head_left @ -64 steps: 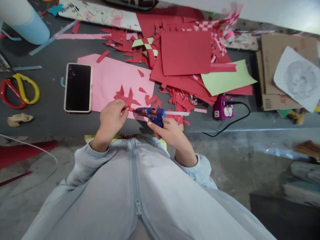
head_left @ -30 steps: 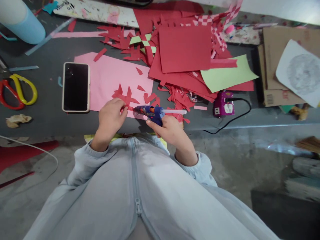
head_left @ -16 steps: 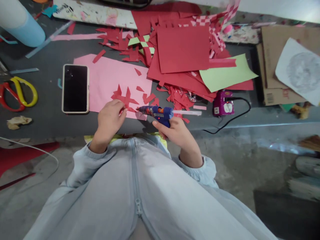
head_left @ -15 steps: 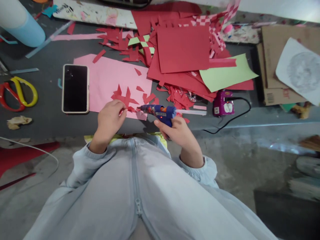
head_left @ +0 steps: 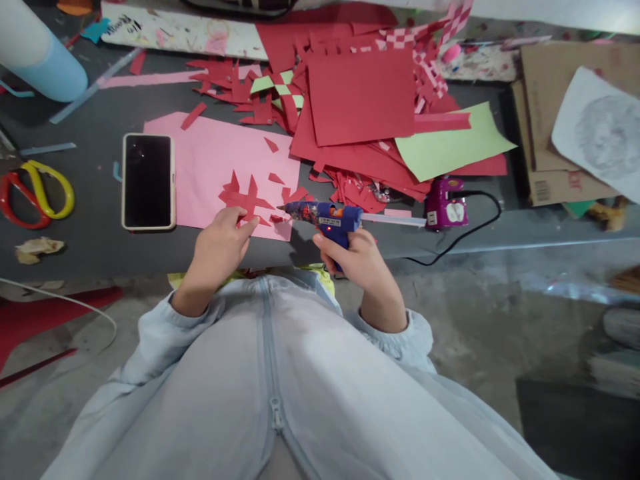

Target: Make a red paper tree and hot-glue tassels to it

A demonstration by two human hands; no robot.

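My right hand [head_left: 356, 257] is wrapped round the grip of a blue glue gun [head_left: 330, 219], whose tip points left and whose clear glue stick juts out to the right. Under the fingertips of my left hand [head_left: 223, 241] is a spiky red paper piece [head_left: 246, 199], which lies on a pink sheet [head_left: 200, 153]. Thumb and forefinger are close together at its lower edge. Small red scraps [head_left: 271, 144] are scattered on the sheet.
A phone [head_left: 149, 181] and scissors [head_left: 50, 193] are on the left. Behind lie stacked red sheets [head_left: 363, 97] and a green sheet [head_left: 450, 143]. A purple adapter [head_left: 447, 205] with a black cable is on the right, beside cardboard [head_left: 545, 147].
The glue gun has moved slightly right and up, away from my left hand. My left fingers have shifted lower onto the red piece's near edge.
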